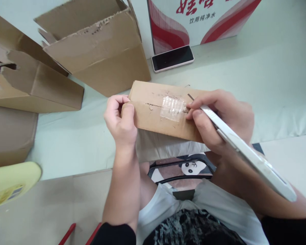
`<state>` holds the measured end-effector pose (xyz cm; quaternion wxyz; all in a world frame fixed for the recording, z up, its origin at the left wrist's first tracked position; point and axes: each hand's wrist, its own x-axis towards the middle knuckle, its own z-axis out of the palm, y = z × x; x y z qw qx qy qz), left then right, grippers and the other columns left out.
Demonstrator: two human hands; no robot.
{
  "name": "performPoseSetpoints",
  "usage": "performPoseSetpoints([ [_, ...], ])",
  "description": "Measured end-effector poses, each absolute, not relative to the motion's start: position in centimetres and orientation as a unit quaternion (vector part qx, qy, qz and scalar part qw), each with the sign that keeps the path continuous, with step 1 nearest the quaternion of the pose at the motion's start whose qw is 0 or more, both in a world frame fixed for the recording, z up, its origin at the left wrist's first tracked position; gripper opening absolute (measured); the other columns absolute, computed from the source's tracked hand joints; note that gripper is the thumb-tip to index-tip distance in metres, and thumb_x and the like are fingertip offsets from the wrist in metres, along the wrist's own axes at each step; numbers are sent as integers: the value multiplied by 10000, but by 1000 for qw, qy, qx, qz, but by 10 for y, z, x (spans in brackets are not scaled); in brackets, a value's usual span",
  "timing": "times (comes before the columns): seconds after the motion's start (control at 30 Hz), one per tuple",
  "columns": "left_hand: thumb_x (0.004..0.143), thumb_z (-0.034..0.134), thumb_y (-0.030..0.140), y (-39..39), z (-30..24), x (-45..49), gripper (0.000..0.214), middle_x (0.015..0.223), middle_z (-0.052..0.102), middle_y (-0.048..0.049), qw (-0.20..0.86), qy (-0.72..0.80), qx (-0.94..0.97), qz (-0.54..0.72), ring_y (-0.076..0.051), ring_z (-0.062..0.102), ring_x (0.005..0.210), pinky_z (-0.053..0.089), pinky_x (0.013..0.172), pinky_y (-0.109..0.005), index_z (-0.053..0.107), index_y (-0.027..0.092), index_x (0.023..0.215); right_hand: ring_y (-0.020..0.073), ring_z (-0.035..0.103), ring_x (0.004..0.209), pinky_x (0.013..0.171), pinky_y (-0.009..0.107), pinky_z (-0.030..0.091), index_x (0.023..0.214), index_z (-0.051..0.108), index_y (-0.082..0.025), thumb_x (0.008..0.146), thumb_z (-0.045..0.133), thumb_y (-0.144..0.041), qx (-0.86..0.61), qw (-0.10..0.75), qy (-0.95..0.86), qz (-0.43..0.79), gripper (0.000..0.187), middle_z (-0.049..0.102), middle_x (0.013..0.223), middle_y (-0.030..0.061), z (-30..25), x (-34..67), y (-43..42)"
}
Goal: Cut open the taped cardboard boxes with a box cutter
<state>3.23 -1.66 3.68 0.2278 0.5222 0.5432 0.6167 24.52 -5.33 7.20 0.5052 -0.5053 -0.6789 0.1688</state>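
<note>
A small flat cardboard box (153,117) is held above my lap at the table's edge. A strip of clear tape (172,108) covers its centre seam. My left hand (119,117) grips the box's left end, thumb on top. My right hand (219,117) is closed round a white utility knife (247,151). The blade tip (190,97) rests at the right end of the tape, on the seam.
Open cardboard boxes stand at the back: one large (102,51), two more at the left (33,88). A phone (172,58) lies face up before a red and white carton (201,17). A yellow object (12,182) sits at the lower left.
</note>
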Motion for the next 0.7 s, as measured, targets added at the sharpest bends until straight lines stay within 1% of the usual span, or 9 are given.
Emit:
performPoseSetpoints([
  [0.17, 874, 649, 327, -16, 36, 31, 241, 794, 549, -34, 227, 548, 526, 610, -194, 523, 757, 427, 717, -364, 490, 230, 720, 193, 703, 678, 922, 472, 586, 872, 712, -274, 845, 615, -229, -487, 511, -692, 150, 110, 732, 724, -34, 67, 248, -51],
  [0.27, 872, 656, 362, -15, 35, 31, 262, 798, 554, -34, 227, 552, 525, 608, -196, 524, 763, 424, 717, -367, 485, 233, 721, 183, 700, 676, 926, 461, 583, 866, 707, -272, 847, 611, -230, -486, 514, -691, 151, 106, 733, 723, -40, 68, 247, -50],
  [0.5, 832, 650, 294, -15, 36, 32, 198, 798, 564, -39, 232, 545, 517, 618, -203, 532, 764, 408, 726, -372, 503, 233, 714, 196, 706, 688, 936, 497, 584, 861, 702, -284, 833, 618, -227, -490, 516, -684, 162, 105, 732, 726, -41, 70, 245, -51],
  [0.63, 791, 630, 238, -15, 37, 33, 128, 793, 561, -35, 240, 541, 511, 623, -194, 533, 752, 400, 729, -370, 529, 229, 714, 198, 686, 663, 945, 514, 596, 871, 693, -292, 839, 598, -230, -498, 507, -683, 168, 118, 719, 713, -35, 69, 246, -51],
  [0.7, 799, 635, 244, -15, 38, 33, 147, 791, 559, -35, 240, 541, 512, 623, -193, 529, 745, 395, 717, -368, 518, 229, 710, 202, 681, 660, 948, 519, 600, 869, 691, -285, 842, 594, -233, -502, 502, -683, 172, 114, 714, 707, -27, 69, 246, -52],
])
